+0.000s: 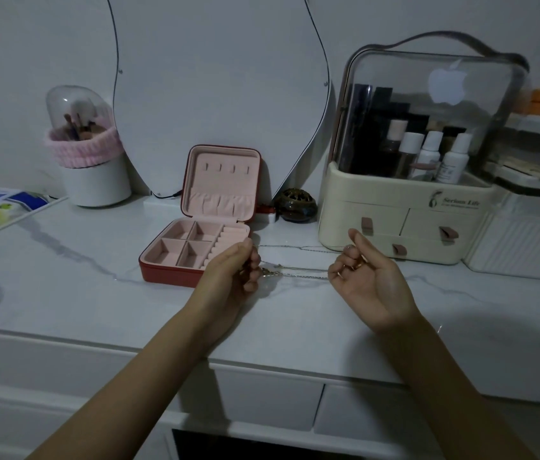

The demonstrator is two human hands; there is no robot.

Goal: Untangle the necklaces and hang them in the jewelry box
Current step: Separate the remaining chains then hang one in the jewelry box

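Head view: thin necklaces (295, 272) are stretched taut between the left hand (235, 270), pinched shut on one end, and the right hand (366, 280), fingers curled on the other. Strands should be parted gently; any knot is perhaps too fine to be seen. The jewelry box (195, 257) stands open at ten o'clock on the marbled surface (63, 277). The room is dim.

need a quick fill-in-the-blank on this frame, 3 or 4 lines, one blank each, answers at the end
1. The thin metal necklace chains are stretched between the left hand and the ____ hand.
2. The red jewelry box with pink lining has its lid ____.
3. The four small hooks inside the lid have ____ necklaces on them.
4. The cream cosmetics organizer with a clear dome stands to the ____ of the box.

Missing words: right; open; no; right
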